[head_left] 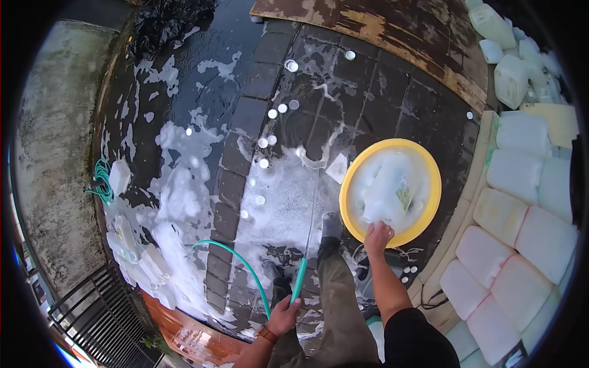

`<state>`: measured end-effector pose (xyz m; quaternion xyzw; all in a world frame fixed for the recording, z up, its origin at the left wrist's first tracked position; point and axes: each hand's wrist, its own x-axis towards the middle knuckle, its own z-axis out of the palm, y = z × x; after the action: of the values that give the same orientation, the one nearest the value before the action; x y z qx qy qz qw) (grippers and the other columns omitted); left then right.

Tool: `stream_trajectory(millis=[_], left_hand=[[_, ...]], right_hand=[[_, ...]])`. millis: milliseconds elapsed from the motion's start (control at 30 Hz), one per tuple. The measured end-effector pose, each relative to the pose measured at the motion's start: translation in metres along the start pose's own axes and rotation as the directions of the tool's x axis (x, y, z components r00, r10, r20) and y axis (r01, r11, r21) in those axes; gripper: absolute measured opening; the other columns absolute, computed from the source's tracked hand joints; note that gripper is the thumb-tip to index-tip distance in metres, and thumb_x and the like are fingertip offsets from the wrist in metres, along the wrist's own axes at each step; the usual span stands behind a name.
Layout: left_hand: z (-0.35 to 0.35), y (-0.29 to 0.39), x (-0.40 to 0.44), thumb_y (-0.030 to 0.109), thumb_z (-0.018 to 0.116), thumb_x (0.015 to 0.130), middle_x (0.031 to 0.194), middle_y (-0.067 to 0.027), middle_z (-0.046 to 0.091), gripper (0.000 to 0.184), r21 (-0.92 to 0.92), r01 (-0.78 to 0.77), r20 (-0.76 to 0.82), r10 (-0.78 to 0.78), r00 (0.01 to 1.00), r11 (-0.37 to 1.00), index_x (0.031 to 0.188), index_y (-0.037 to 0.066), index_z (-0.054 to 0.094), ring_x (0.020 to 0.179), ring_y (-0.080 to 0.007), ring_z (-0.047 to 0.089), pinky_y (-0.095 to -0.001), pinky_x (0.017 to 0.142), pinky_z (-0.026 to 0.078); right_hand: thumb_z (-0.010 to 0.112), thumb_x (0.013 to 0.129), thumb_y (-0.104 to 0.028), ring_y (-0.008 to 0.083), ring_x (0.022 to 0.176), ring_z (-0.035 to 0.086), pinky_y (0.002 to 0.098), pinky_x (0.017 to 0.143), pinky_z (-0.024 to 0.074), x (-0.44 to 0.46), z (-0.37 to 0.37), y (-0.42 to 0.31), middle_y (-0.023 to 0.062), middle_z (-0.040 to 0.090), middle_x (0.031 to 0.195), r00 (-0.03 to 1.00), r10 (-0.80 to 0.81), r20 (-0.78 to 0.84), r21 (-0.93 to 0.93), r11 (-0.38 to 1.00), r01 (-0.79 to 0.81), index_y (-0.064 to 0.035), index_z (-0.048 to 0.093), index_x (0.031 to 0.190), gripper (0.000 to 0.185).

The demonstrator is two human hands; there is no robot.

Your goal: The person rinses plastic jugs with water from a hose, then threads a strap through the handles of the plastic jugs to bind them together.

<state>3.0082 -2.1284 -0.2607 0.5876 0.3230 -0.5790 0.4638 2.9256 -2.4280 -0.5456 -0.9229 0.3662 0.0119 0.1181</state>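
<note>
My left hand [283,315] is closed around a green hose [300,279]. A thin jet of water runs from the hose's end toward the foamy paving ahead. My right hand [378,237] reaches over the near rim of a round yellow tub [434,190]. Its fingers are closed at the near end of a white plastic jug [386,187], which lies on its side in sudsy water. A printed label [404,195] shows on the jug's right side. The fingertips are partly hidden against the jug.
White caps [272,114] are scattered over wet dark paving with foam [282,190]. Plastic jugs [509,276] are stacked along the right, others [144,264] lie at left. A wooden board [392,37] is at the top, a coiled green hose [103,181] by the left wall.
</note>
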Motion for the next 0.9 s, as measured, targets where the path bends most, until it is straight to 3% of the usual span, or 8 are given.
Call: stream_trajectory(millis=[100, 167, 233, 300, 467, 633, 700, 900], left_hand=[[0.006, 0.003, -0.029, 0.032, 0.049, 0.102, 0.064, 0.0026, 0.044, 0.033, 0.100, -0.102, 0.040, 0.098, 0.994, 0.990, 0.123, 0.008, 0.059, 0.049, -0.0066, 0.043, -0.0240, 0.044, 0.036], [0.011, 0.012, -0.056, 0.035, 0.056, 0.098, 0.076, -0.0063, 0.063, 0.035, 0.385, -0.191, -0.012, 0.211, 0.977, 0.903, 0.116, 0.006, 0.064, 0.071, -0.0160, 0.061, -0.0316, 0.066, 0.049], [0.012, 0.018, -0.086, 0.037, 0.057, 0.097, 0.081, -0.0114, 0.066, 0.037, 0.474, -0.257, -0.022, 0.303, 0.953, 0.842, 0.117, 0.006, 0.064, 0.076, -0.0224, 0.065, -0.0352, 0.070, 0.050], [0.010, 0.034, -0.111, 0.039, 0.058, 0.096, 0.085, -0.0165, 0.069, 0.039, 0.556, -0.328, -0.034, 0.416, 0.909, 0.763, 0.118, 0.007, 0.064, 0.082, -0.0289, 0.069, -0.0388, 0.074, 0.051], [-0.024, 0.031, -0.199, 0.041, 0.055, 0.095, 0.091, -0.0207, 0.069, 0.042, 0.601, -0.384, -0.086, 0.535, 0.841, 0.701, 0.118, 0.008, 0.063, 0.090, -0.0386, 0.066, -0.0437, 0.078, 0.051], [-0.076, 0.012, -0.292, 0.041, 0.055, 0.095, 0.097, -0.0222, 0.069, 0.042, 0.595, -0.419, -0.135, 0.599, 0.789, 0.686, 0.120, 0.009, 0.064, 0.096, -0.0407, 0.065, -0.0462, 0.081, 0.050], [-0.095, 0.009, -0.320, 0.041, 0.055, 0.095, 0.097, -0.0223, 0.069, 0.041, 0.597, -0.404, -0.184, 0.609, 0.772, 0.693, 0.120, 0.010, 0.064, 0.095, -0.0407, 0.065, -0.0468, 0.081, 0.050], [-0.131, 0.000, -0.343, 0.044, 0.053, 0.094, 0.100, -0.0255, 0.068, 0.048, 0.666, -0.393, -0.284, 0.703, 0.652, 0.634, 0.135, 0.019, 0.057, 0.096, -0.0424, 0.065, -0.0502, 0.083, 0.050]], right_hand=[[0.056, 0.093, -0.024, 0.0384, 0.084, 0.057, 0.0491, 0.086, 0.0374, 0.026, -0.072, -0.044, 0.0189, 0.062, 0.082, 0.990, 0.138, 0.011, 0.131, 0.982, -0.138, -0.0024, 0.054, 0.090, 0.022], [0.053, 0.097, -0.025, 0.0394, 0.080, 0.059, 0.0455, 0.079, 0.0403, 0.032, -0.116, -0.081, 0.0187, 0.061, 0.078, 0.987, 0.153, 0.051, 0.261, 0.952, -0.161, -0.0013, 0.054, 0.088, 0.026], [0.052, 0.099, -0.026, 0.0305, 0.076, 0.060, 0.0371, 0.072, 0.0426, 0.036, -0.178, -0.136, 0.0132, 0.060, 0.074, 0.924, 0.257, 0.283, 0.672, 0.634, -0.382, -0.0013, 0.055, 0.087, 0.028], [0.053, 0.100, -0.028, 0.0199, 0.069, 0.056, 0.0317, 0.065, 0.0425, 0.036, -0.204, -0.174, 0.0054, 0.055, 0.071, 0.958, 0.161, 0.238, 0.913, 0.301, -0.277, -0.0016, 0.055, 0.087, 0.029], [0.058, 0.096, -0.032, 0.0115, 0.060, 0.049, 0.0272, 0.056, 0.0419, 0.025, -0.290, -0.285, -0.0003, 0.049, 0.070, 0.825, 0.145, 0.546, 0.832, -0.212, -0.513, -0.0046, 0.057, 0.090, 0.028], [0.061, 0.093, -0.037, 0.0199, 0.063, 0.061, 0.0339, 0.057, 0.0473, -0.028, -0.313, -0.367, 0.0078, 0.059, 0.069, 0.958, 0.004, 0.287, 0.914, 0.298, -0.275, -0.0018, 0.060, 0.088, 0.036], [0.064, 0.089, -0.042, 0.0334, 0.074, 0.068, 0.0437, 0.064, 0.0497, -0.045, -0.334, -0.398, 0.0199, 0.067, 0.079, 0.955, -0.247, -0.167, 0.649, 0.702, 0.295, -0.0023, 0.063, 0.092, 0.040], [0.072, 0.081, -0.037, 0.0383, 0.085, 0.067, 0.0478, 0.075, 0.0522, -0.061, -0.384, -0.423, 0.0162, 0.071, 0.095, 0.867, -0.491, -0.084, 0.370, 0.792, 0.485, -0.0080, 0.066, 0.105, 0.038]])
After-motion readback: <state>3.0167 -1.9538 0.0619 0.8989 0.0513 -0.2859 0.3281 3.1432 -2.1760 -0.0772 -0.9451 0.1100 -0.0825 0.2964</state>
